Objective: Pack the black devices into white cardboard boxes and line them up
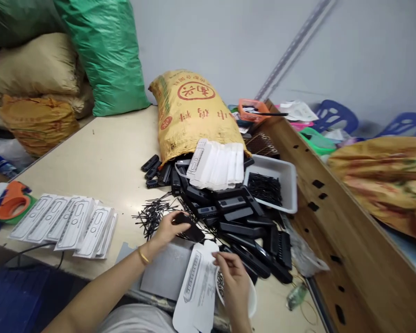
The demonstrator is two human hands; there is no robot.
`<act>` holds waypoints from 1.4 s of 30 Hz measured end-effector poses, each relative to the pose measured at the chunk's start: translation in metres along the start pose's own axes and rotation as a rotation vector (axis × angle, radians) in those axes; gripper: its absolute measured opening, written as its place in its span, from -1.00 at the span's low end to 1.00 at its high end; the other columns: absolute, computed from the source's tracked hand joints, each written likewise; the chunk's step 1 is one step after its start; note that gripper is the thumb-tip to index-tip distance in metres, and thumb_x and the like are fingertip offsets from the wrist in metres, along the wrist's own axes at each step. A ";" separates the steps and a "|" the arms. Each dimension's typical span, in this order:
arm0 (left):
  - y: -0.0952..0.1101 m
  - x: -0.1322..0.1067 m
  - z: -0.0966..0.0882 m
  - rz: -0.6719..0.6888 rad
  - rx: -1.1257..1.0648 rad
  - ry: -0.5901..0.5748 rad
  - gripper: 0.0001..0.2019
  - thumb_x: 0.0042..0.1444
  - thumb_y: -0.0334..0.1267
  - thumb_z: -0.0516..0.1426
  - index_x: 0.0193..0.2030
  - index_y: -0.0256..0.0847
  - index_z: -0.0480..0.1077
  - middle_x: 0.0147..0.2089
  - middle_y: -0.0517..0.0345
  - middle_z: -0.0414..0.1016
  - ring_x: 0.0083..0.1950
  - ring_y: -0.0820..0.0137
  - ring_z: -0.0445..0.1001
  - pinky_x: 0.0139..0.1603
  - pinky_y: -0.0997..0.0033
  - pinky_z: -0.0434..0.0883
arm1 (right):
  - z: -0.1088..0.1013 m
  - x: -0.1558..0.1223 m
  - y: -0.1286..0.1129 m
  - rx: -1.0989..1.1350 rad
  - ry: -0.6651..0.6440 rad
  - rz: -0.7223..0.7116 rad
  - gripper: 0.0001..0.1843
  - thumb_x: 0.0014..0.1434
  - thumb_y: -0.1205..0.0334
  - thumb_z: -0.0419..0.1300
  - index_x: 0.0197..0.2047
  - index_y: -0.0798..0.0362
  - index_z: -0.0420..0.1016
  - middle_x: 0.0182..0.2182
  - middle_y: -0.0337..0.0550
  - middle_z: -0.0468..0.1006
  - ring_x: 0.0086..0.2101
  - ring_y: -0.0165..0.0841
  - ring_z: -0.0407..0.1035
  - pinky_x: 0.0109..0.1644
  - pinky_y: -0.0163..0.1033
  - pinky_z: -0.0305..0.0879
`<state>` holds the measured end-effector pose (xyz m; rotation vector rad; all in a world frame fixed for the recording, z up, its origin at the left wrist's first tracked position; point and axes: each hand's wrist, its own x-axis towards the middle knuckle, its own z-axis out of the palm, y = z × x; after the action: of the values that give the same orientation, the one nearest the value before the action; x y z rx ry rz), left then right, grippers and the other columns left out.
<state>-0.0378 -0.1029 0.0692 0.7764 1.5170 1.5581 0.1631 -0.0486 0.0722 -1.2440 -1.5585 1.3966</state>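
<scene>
My left hand (169, 227) grips a flat black plastic piece (191, 230) between thumb and fingers, just above a grey metal plate (167, 270). A white printed carton (198, 284), folded flat with a drawing on its face, stands tilted at the table's front edge. My right hand (233, 280) pinches the carton's right edge near its top. Partly hidden behind that hand is a white round tub (252, 298) with small metal parts. Beyond both hands lie a heap of black plastic housings (234, 215) and a loose pile of thin black sticks (154, 212).
A yellow woven sack (197, 118) lies behind the heap, with white cartons (217, 164) at its mouth. A grey tray (289, 185) holds more black sticks. Printed cartons (74, 222) and a tape roll (12, 203) lie left. A wooden board (319, 222) borders the right side.
</scene>
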 end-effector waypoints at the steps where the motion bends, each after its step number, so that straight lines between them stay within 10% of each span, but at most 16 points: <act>1: 0.001 -0.006 -0.002 -0.025 -0.075 0.013 -0.65 0.07 -0.07 0.09 -0.07 -0.23 0.35 -0.10 -0.01 0.44 -0.07 0.24 0.40 -0.01 0.19 0.33 | 0.013 -0.004 -0.005 0.026 -0.044 -0.017 -0.74 0.02 0.04 0.22 -0.34 0.06 0.39 -0.43 -0.15 0.52 -0.38 -0.31 0.40 -0.28 -0.24 0.32; 4: 0.002 -0.022 -0.011 -0.173 -0.457 0.076 -0.58 0.17 0.05 -0.06 -0.07 -0.23 0.33 -0.11 -0.04 0.46 -0.06 0.23 0.44 -0.06 0.15 0.39 | 0.044 -0.016 -0.016 0.015 -0.063 -0.134 -0.82 0.13 0.11 0.14 -0.34 0.06 0.38 -0.42 -0.18 0.48 -0.37 -0.33 0.37 -0.25 -0.24 0.29; 10: 0.007 -0.038 -0.017 -0.538 -1.206 0.329 -0.85 0.19 -0.31 0.03 -0.20 -0.31 0.37 -0.22 0.02 0.53 -0.12 0.33 0.50 -0.03 0.23 0.43 | 0.068 -0.032 -0.018 -0.103 -0.011 -0.414 -0.90 0.20 0.29 0.06 -0.35 0.04 0.34 -0.36 -0.17 0.40 -0.29 -0.34 0.32 -0.21 -0.23 0.25; 23: 0.015 -0.047 -0.006 -0.475 -1.159 0.329 -0.82 0.21 -0.33 0.00 -0.25 -0.36 0.39 -0.21 -0.06 0.52 -0.13 0.33 0.50 -0.13 0.31 0.48 | 0.076 -0.029 -0.009 -0.193 0.015 -0.606 -0.85 0.18 0.45 0.04 -0.32 0.02 0.35 -0.38 -0.19 0.41 -0.32 -0.36 0.34 -0.26 -0.25 0.27; 34: 0.014 -0.050 -0.005 -0.369 -1.086 0.329 -0.88 0.16 -0.35 0.07 -0.17 -0.28 0.37 -0.14 0.01 0.49 -0.03 0.27 0.47 -0.04 0.26 0.45 | 0.072 -0.036 0.009 -0.082 -0.060 -0.332 -0.89 0.19 0.29 0.09 -0.19 0.03 0.36 -0.33 -0.16 0.48 -0.30 -0.35 0.40 -0.22 -0.25 0.32; 42: 0.011 -0.052 0.001 -0.315 -1.032 0.282 -0.72 0.07 -0.30 0.18 -0.05 -0.15 0.31 -0.11 0.05 0.47 0.02 0.21 0.44 0.06 0.06 0.37 | 0.058 -0.029 -0.011 -0.181 -0.133 -0.554 -0.83 0.18 0.40 0.01 -0.37 0.02 0.37 -0.39 -0.16 0.47 -0.34 -0.35 0.38 -0.28 -0.27 0.29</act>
<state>-0.0128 -0.1468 0.0855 -0.2641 0.7423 1.9271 0.1153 -0.0937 0.0756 -0.7345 -1.9654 1.0085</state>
